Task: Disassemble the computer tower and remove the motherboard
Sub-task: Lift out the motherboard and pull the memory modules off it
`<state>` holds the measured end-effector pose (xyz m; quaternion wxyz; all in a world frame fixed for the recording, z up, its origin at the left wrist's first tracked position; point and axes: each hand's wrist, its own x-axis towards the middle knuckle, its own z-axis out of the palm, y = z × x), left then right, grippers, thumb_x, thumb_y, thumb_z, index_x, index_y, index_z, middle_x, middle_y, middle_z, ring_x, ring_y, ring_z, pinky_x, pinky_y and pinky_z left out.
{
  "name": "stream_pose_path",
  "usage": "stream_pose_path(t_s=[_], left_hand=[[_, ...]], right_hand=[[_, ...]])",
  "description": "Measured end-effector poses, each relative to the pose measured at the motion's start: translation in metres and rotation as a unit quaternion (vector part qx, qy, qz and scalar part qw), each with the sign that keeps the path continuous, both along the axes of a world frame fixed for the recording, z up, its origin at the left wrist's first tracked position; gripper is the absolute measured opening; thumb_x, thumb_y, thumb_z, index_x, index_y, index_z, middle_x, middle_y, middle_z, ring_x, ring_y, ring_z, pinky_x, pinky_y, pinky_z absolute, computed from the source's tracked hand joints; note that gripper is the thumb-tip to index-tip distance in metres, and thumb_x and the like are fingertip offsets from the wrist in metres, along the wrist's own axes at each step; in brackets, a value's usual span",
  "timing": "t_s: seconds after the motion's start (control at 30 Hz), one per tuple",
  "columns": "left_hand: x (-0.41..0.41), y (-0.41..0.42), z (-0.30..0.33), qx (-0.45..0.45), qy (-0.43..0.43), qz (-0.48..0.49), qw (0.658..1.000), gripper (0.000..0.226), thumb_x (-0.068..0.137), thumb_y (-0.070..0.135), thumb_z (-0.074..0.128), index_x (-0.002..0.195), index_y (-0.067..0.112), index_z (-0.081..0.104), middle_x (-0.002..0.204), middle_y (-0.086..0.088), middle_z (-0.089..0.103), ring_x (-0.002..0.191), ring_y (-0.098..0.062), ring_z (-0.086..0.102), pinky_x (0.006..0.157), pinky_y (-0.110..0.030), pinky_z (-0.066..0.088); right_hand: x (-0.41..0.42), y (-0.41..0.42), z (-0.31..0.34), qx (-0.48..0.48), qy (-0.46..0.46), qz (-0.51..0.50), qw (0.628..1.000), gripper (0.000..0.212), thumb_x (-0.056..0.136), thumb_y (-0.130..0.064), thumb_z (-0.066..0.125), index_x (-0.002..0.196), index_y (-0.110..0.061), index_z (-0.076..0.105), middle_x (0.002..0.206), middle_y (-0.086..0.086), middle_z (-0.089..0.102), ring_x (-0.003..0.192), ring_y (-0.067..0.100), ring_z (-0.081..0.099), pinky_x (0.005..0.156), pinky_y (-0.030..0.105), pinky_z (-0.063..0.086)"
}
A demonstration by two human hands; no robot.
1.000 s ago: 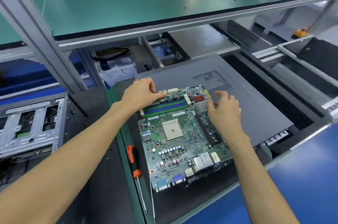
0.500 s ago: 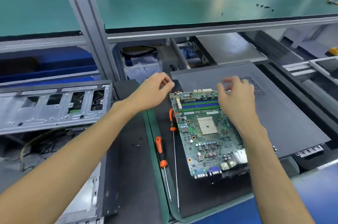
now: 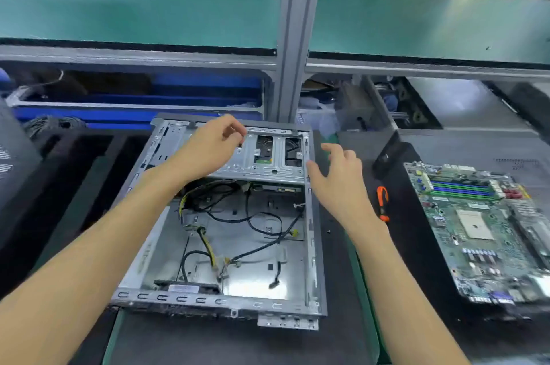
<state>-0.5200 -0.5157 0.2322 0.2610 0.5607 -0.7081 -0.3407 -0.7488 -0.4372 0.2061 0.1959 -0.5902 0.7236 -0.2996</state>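
Observation:
The open computer tower (image 3: 312, 245) lies on its side in the middle, its floor bare metal with loose black and yellow cables (image 3: 232, 224) across it. The green motherboard (image 3: 482, 230) lies out of the case on the grey side panel (image 3: 476, 147) at the right. My left hand (image 3: 208, 147) hovers over the drive cage (image 3: 268, 156) at the tower's far end, fingers loosely curled and holding nothing. My right hand (image 3: 342, 183) is spread beside the tower's right wall, also holding nothing.
An orange-handled screwdriver (image 3: 382, 204) lies on the black mat between tower and motherboard. A grey upright post (image 3: 297, 37) and a green shelf (image 3: 148, 7) stand behind the tower. Blue bins (image 3: 148, 108) sit under the shelf at the left.
Both hands have left the motherboard and moved left over the open tower. The view has swung left, so the motherboard now sits at the right edge.

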Motion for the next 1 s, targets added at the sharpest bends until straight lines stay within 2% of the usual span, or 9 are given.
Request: stream_pose_path(t_s=[0.1, 0.2, 0.3, 0.4, 0.53, 0.63, 0.7, 0.9, 1.0], left_hand=[[0.035, 0.012, -0.024, 0.055, -0.068, -0.017, 0.996, 0.021, 0.099, 0.017, 0.049, 0.085, 0.025, 0.062, 0.087, 0.003, 0.072, 0.085, -0.019, 0.069, 0.082, -0.04, 0.056], [0.038, 0.028, -0.058, 0.121, -0.21, -0.136, 0.961, 0.019, 0.097, 0.034, 0.055, 0.112, 0.027, 0.063, 0.114, 0.001, 0.067, 0.099, -0.019, 0.066, 0.088, -0.038, 0.054], [0.019, 0.043, -0.093, 0.151, -0.269, -0.246, 0.919, 0.072, 0.089, 0.054, 0.062, 0.149, 0.042, 0.025, 0.151, -0.009, 0.031, 0.137, -0.03, 0.038, 0.111, -0.045, 0.036], [-0.002, 0.045, -0.12, 0.167, -0.303, -0.276, 0.897, 0.094, 0.079, 0.068, 0.065, 0.149, 0.055, 0.005, 0.163, -0.013, -0.002, 0.149, -0.039, 0.01, 0.116, -0.06, 0.022], [-0.014, 0.047, -0.139, 0.183, -0.362, -0.307, 0.861, 0.083, 0.076, 0.057, 0.074, 0.145, 0.038, 0.032, 0.146, -0.007, 0.038, 0.13, -0.031, 0.043, 0.103, -0.045, 0.043], [-0.019, 0.049, -0.14, 0.131, -0.308, -0.295, 0.895, 0.033, 0.089, 0.028, 0.067, 0.119, 0.023, 0.055, 0.121, -0.004, 0.061, 0.098, -0.023, 0.057, 0.08, -0.032, 0.049], [-0.02, 0.048, -0.13, 0.094, -0.284, -0.287, 0.91, 0.018, 0.091, 0.023, 0.058, 0.109, 0.023, 0.06, 0.11, -0.003, 0.067, 0.095, -0.025, 0.061, 0.078, -0.033, 0.05], [-0.016, 0.057, -0.103, 0.096, -0.299, -0.369, 0.875, 0.025, 0.083, 0.017, 0.044, 0.099, 0.031, 0.056, 0.091, 0.003, 0.066, 0.082, -0.022, 0.059, 0.069, -0.035, 0.048], [-0.011, 0.062, -0.11, 0.103, -0.343, -0.366, 0.859, 0.037, 0.093, 0.02, 0.043, 0.125, 0.037, 0.05, 0.112, -0.003, 0.065, 0.097, -0.027, 0.061, 0.073, -0.037, 0.048]], right_hand=[[0.033, 0.004, -0.035, 0.087, -0.017, -0.02, 0.996, 0.068, 0.104, -0.033, 0.052, 0.159, -0.012, 0.019, 0.145, 0.023, 0.036, 0.125, 0.041, 0.045, 0.096, 0.043, 0.04], [0.042, 0.004, -0.056, 0.086, 0.012, -0.041, 0.995, 0.067, 0.106, -0.031, 0.045, 0.161, -0.016, 0.008, 0.141, 0.022, 0.044, 0.105, 0.042, 0.059, 0.072, 0.039, 0.038], [0.037, 0.002, -0.06, 0.079, 0.024, -0.05, 0.995, 0.067, 0.107, -0.031, 0.044, 0.161, -0.019, 0.009, 0.138, 0.02, 0.048, 0.105, 0.041, 0.06, 0.071, 0.037, 0.035], [0.034, 0.002, -0.06, 0.081, 0.037, -0.046, 0.995, 0.067, 0.107, -0.033, 0.044, 0.161, -0.021, 0.009, 0.138, 0.018, 0.05, 0.108, 0.04, 0.06, 0.072, 0.038, 0.037], [0.033, 0.002, -0.063, 0.076, 0.037, -0.042, 0.996, 0.067, 0.106, -0.034, 0.044, 0.161, -0.024, 0.008, 0.136, 0.016, 0.05, 0.105, 0.039, 0.06, 0.073, 0.038, 0.039], [0.032, 0.0, -0.066, 0.072, 0.043, -0.04, 0.996, 0.067, 0.107, -0.034, 0.044, 0.162, -0.023, 0.008, 0.136, 0.016, 0.05, 0.102, 0.038, 0.061, 0.07, 0.038, 0.039], [0.031, 0.0, -0.068, 0.072, 0.04, -0.039, 0.996, 0.067, 0.107, -0.035, 0.044, 0.162, -0.023, 0.007, 0.138, 0.016, 0.048, 0.103, 0.038, 0.061, 0.071, 0.038, 0.039], [0.03, -0.001, -0.071, 0.071, 0.041, -0.035, 0.996, 0.067, 0.107, -0.034, 0.043, 0.162, -0.023, 0.007, 0.135, 0.016, 0.047, 0.101, 0.037, 0.06, 0.068, 0.037, 0.036], [0.029, -0.001, -0.071, 0.062, 0.039, -0.033, 0.997, 0.067, 0.107, -0.033, 0.044, 0.162, -0.022, 0.007, 0.133, 0.016, 0.048, 0.101, 0.036, 0.059, 0.068, 0.037, 0.038]])
